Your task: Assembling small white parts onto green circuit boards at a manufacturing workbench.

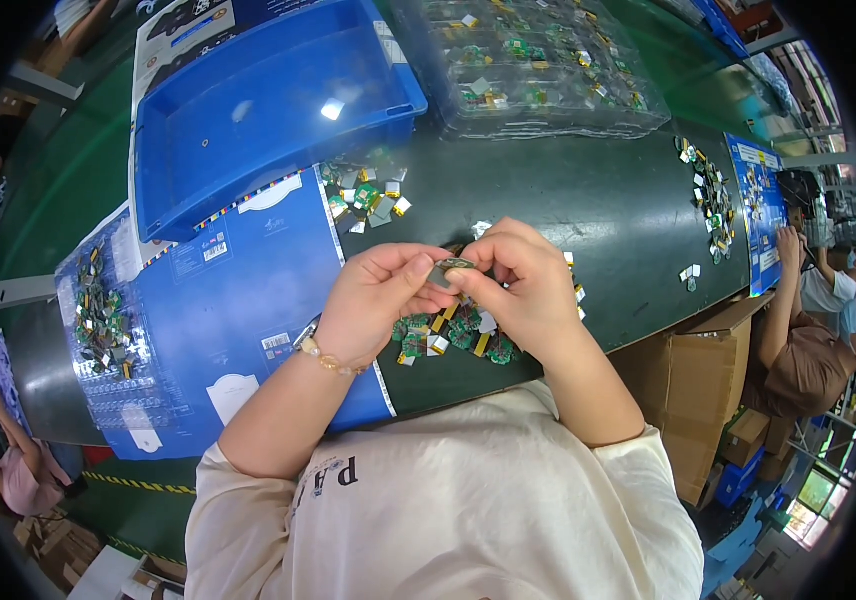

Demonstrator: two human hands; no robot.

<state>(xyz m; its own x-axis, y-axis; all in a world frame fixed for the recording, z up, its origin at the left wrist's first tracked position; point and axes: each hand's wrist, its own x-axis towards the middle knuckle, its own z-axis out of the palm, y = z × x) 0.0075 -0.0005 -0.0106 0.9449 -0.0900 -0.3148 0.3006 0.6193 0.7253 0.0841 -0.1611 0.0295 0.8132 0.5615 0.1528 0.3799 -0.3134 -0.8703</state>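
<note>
Between my two hands, over the near edge of the dark green table, is a small circuit board with a silvery grey battery cell. My left hand pinches it from the left, thumb on top. My right hand grips its other side between thumb and fingers, partly hiding it. Right under my hands lies a loose pile of green circuit boards with yellow-taped silver cells. A second small heap of boards and cells sits just beyond my left hand.
An empty blue bin stands at the back left on blue printed sheets. Stacked clear trays full of boards are at the back. More boards lie far left and a row right. A cardboard box adjoins the table; co-workers sit both sides.
</note>
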